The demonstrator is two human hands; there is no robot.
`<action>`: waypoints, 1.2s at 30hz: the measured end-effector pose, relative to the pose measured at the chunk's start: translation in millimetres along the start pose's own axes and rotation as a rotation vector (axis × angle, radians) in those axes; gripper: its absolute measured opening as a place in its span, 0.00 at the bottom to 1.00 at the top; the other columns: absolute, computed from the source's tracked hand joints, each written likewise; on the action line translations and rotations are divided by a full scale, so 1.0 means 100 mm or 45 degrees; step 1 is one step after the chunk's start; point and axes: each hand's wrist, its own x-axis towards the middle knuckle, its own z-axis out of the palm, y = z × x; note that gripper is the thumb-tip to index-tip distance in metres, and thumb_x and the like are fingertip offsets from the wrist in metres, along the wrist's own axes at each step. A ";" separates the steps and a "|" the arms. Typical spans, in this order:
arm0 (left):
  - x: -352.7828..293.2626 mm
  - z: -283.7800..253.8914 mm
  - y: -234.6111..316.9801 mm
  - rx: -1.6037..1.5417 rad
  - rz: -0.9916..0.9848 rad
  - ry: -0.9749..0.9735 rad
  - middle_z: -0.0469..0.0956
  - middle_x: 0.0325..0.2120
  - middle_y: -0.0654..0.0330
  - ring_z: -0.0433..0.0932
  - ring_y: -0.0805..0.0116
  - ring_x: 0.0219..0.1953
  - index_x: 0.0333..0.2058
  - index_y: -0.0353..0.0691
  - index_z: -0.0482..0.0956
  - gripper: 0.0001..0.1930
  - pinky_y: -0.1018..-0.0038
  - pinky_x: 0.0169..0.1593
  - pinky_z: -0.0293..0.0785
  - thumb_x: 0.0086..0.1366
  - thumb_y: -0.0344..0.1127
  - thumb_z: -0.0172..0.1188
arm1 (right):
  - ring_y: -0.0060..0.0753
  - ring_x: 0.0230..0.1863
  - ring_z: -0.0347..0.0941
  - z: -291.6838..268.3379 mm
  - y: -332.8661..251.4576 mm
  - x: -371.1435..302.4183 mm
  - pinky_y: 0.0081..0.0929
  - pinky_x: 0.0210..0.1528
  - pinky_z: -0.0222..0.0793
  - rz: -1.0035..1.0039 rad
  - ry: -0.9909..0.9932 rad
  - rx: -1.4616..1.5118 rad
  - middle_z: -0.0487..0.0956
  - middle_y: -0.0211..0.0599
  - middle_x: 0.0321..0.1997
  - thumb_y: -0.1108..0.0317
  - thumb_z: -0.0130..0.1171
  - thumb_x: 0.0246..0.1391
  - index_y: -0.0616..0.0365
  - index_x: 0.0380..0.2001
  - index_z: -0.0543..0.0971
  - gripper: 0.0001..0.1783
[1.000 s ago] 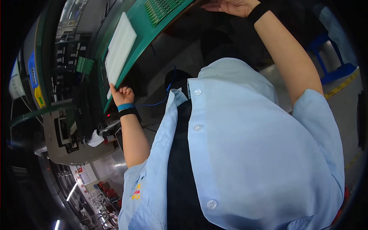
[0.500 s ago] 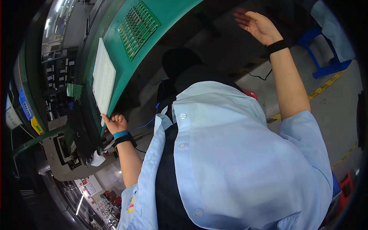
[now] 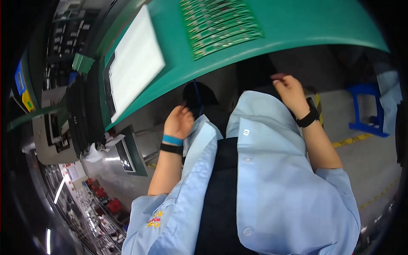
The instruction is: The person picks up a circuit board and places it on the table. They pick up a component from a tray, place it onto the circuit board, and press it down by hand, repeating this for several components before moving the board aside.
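Observation:
My left hand (image 3: 178, 122), with a blue band and a black band at the wrist, hangs in the air in front of the green bench edge, beside the open front of the light blue shirt (image 3: 272, 191). Its fingers are loosely curled and apart from the thumb, with nothing seen in them. My right hand (image 3: 290, 94), wearing a black wristband, is over the lap, below the bench edge. Its fingers are half bent and the tips blurred; nothing shows in it. Neither hand touches the green circuit boards (image 3: 221, 25) or the white sheet (image 3: 138, 63) on the bench.
The green bench top (image 3: 306, 25) curves across the top. A blue stool (image 3: 367, 108) stands on the floor at the right, near another person's light blue sleeve (image 3: 389, 97). At the left are a small green board panel (image 3: 83, 63) and black hanging material (image 3: 83, 114).
My left hand has let go of the white sheet's edge and moved right, toward the body. My right hand has come down and inward. The view has turned, so the bench spreads across the top.

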 end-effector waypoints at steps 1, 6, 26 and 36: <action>0.06 0.14 -0.08 -0.017 -0.002 -0.073 0.72 0.28 0.61 0.70 0.67 0.28 0.42 0.40 0.74 0.10 0.74 0.34 0.70 0.69 0.38 0.50 | 0.26 0.34 0.75 0.14 -0.17 -0.02 0.23 0.37 0.70 -0.126 -0.145 -0.182 0.81 0.36 0.34 0.68 0.56 0.58 0.60 0.42 0.78 0.11; 0.22 1.03 -0.51 -0.028 -0.136 -0.200 0.75 0.35 0.56 0.74 0.63 0.35 0.47 0.36 0.72 0.17 0.70 0.38 0.73 0.73 0.45 0.44 | 0.43 0.34 0.76 0.79 -0.70 0.00 0.35 0.39 0.72 -0.891 -0.565 -0.604 0.79 0.44 0.34 0.67 0.59 0.55 0.58 0.43 0.79 0.13; 0.30 0.62 -0.95 -0.596 -0.061 -0.014 0.78 0.35 0.54 0.79 0.61 0.33 0.39 0.33 0.75 0.14 0.68 0.39 0.79 0.71 0.38 0.45 | 0.59 0.37 0.72 1.62 -0.63 0.24 0.48 0.38 0.68 -0.846 -1.314 -1.356 0.77 0.54 0.33 0.66 0.52 0.58 0.60 0.37 0.76 0.09; 0.23 0.46 -0.72 -0.692 0.057 0.042 0.77 0.25 0.54 0.79 0.58 0.25 0.29 0.34 0.77 0.14 0.66 0.30 0.74 0.66 0.39 0.51 | 0.47 0.30 0.75 2.05 -0.62 0.48 0.35 0.33 0.69 -0.528 -1.354 -1.370 0.77 0.51 0.28 0.67 0.47 0.64 0.64 0.32 0.74 0.12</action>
